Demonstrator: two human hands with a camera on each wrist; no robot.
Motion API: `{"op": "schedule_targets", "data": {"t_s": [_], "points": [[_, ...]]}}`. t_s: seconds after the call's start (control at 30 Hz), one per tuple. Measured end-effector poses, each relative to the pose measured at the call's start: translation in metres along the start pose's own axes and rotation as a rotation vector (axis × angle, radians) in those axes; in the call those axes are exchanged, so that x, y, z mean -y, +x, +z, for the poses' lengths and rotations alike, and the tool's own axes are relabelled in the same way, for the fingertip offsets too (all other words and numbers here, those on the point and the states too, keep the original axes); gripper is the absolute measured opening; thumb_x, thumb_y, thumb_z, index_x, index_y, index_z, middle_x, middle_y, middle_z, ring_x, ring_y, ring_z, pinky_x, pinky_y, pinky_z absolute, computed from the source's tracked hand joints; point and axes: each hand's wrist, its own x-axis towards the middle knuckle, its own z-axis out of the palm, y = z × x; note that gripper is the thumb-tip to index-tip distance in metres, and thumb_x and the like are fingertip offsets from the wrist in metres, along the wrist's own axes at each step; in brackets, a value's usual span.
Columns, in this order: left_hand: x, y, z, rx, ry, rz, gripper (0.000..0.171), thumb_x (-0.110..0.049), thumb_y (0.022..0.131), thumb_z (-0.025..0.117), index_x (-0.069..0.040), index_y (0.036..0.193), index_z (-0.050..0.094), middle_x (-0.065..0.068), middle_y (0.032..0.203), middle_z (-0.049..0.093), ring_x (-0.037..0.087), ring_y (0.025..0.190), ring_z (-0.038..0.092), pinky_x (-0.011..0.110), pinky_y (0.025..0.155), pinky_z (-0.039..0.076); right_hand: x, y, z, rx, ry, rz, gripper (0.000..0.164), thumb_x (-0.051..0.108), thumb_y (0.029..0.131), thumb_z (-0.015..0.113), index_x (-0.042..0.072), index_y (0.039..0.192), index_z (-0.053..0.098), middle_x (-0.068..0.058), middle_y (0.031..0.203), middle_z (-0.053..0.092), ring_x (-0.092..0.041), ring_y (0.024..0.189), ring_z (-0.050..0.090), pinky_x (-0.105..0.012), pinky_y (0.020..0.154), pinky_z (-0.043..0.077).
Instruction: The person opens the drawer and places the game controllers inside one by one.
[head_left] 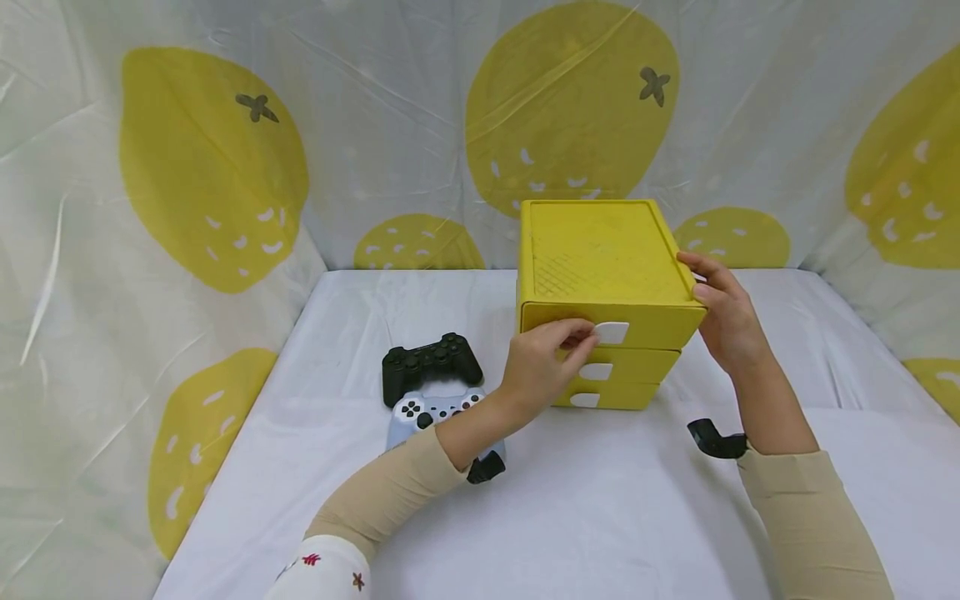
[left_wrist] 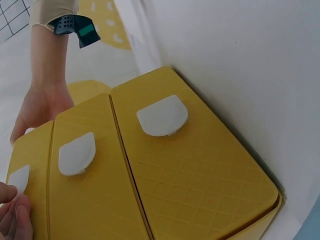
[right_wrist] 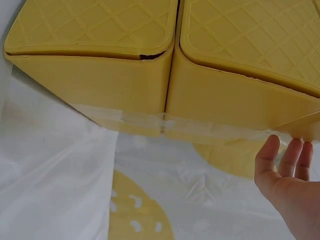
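Note:
A yellow drawer box [head_left: 607,250] with three stacked drawers stands on the white cloth, each drawer front bearing a white tab handle. All three drawers sit closed. My left hand [head_left: 547,362] pinches the left end of the top drawer's white handle [head_left: 612,332] between thumb and curled fingers. In the left wrist view, those fingertips [left_wrist: 21,210] meet that handle at the lower left. My right hand [head_left: 727,317] rests against the box's upper right side, fingers extended. The right wrist view shows its fingertips [right_wrist: 270,145] touching the side wall.
Left of the box lie a black game controller [head_left: 431,367] and, nearer me, a light blue one [head_left: 420,414], partly hidden by my left forearm. A black strap piece [head_left: 717,440] sticks out from my right wrist. Lemon-printed sheeting [head_left: 390,125] closes off the back and sides.

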Motion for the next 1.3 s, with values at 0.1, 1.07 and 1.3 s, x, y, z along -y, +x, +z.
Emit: {"op": "schedule_targets", "data": {"t_s": [0.1, 1.07, 1.3], "points": [[0.000, -0.004, -0.001, 0.001, -0.004, -0.022, 0.008, -0.006, 0.087, 0.072, 0.000, 0.093, 0.071, 0.007, 0.085, 0.072, 0.013, 0.076, 0.068, 0.008, 0.075, 0.047, 0.000, 0.000, 0.000, 0.000, -0.001, 0.003, 0.038, 0.007, 0.098, 0.039, 0.010, 0.133, 0.055, -0.011, 0.124, 0.044, -0.017, 0.104, 0.053, -0.023, 0.090, 0.044], [-0.003, -0.035, 0.010, 0.212, 0.124, -0.178, 0.010, -0.009, 0.089, 0.070, -0.002, 0.095, 0.074, 0.004, 0.086, 0.072, 0.010, 0.075, 0.066, 0.007, 0.072, 0.046, 0.000, -0.001, 0.000, 0.000, 0.010, 0.002, 0.039, 0.007, 0.098, 0.039, 0.009, 0.134, 0.054, -0.012, 0.124, 0.042, -0.018, 0.104, 0.052, -0.023, 0.091, 0.044], [-0.001, -0.035, 0.013, 0.210, 0.151, -0.185, 0.007, -0.008, 0.089, 0.071, -0.004, 0.093, 0.075, 0.003, 0.085, 0.073, 0.009, 0.075, 0.067, 0.007, 0.071, 0.046, 0.000, -0.001, 0.000, -0.015, -0.001, 0.014, 0.038, 0.008, 0.098, 0.040, 0.010, 0.134, 0.054, -0.012, 0.125, 0.042, -0.018, 0.105, 0.051, -0.023, 0.091, 0.044]]}}
